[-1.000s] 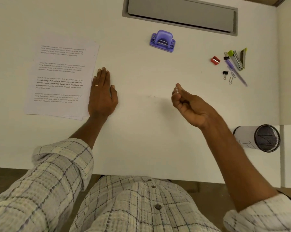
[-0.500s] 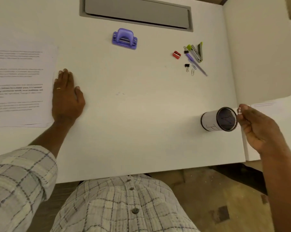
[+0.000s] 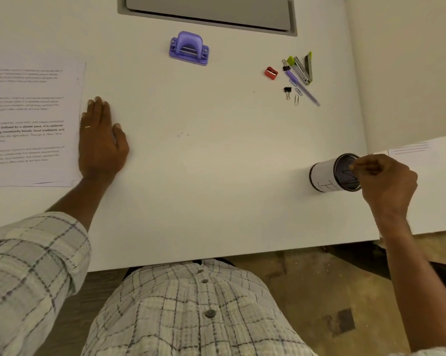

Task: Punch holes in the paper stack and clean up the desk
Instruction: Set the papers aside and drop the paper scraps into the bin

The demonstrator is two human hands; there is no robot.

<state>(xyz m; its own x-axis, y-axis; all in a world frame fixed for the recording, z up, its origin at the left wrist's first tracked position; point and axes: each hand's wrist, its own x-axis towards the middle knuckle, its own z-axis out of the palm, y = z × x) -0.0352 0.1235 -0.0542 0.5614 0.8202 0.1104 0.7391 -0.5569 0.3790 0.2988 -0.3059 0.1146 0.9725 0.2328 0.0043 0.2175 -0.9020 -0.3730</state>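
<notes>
My right hand (image 3: 386,183) has reached the cup (image 3: 329,176) at 4 o'clock, fingers pinched over its mouth, contents unclear; left hand (image 3: 101,140) flat, steadying paper (image 3: 32,119).

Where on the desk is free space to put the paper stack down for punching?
Bare desk lies between the left hand and the mesh cup, below the hole punch. It is crowded at upper right, around the stapler, pen and clips.

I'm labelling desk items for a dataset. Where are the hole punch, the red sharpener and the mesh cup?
hole punch (image 3: 189,48), head view, on its purple lever.
red sharpener (image 3: 271,73), head view, body centre.
mesh cup (image 3: 322,175), head view, white paper wrap.
</notes>
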